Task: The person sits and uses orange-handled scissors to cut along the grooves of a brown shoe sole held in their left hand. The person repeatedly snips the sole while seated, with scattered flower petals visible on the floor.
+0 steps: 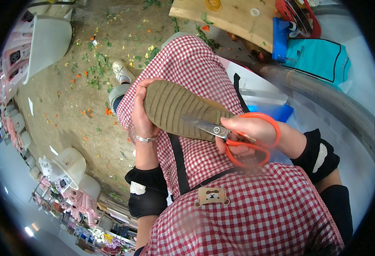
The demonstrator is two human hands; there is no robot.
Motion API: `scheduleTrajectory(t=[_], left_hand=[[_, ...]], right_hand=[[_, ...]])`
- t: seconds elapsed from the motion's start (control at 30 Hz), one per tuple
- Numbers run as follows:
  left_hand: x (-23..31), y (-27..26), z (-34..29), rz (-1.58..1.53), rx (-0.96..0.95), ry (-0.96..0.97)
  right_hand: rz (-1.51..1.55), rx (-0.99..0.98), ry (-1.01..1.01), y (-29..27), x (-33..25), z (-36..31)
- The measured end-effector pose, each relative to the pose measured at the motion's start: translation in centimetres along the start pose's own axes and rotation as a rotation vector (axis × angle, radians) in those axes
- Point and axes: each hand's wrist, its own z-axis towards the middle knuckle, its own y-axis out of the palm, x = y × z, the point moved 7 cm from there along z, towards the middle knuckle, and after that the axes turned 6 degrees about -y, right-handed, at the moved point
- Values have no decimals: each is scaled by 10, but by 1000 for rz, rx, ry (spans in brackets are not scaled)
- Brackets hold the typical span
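A shoe (170, 109) lies over my lap with its olive-brown, ridged sole turned up. My left hand (142, 115) is wrapped round its broad end, the thumb along the near edge and the fingers partly hidden behind it. In my right hand (253, 130) is a pair of scissors (274, 126) with orange loop handles. Their metal blades lie across the sole and point left toward my left hand. My right fingers are also at the shoe's narrower end; whether they grip it I cannot tell. Beneath spreads my red-and-white checked apron (187, 55).
Leaves and petals litter the floor (98, 85) around my white shoe (122, 71). At upper right stands a wooden table (234, 19), with a turquoise bag (317, 59) and a thick pipe (319, 91) nearby. A pale bin (51, 42) stands at upper left.
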Motion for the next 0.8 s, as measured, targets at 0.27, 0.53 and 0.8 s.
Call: scheduleTrajectory(t=[0.27, 0.53, 0.8], left_hand=[[8, 9, -4, 26, 36, 38], [5, 8, -4, 6, 35, 25], [-2, -1, -1, -40, 15, -3]], right_hand=[[101, 48, 24, -2, 6, -3], [-118, 122, -49, 0, 2, 0], [-125, 111, -170, 3, 9, 6]])
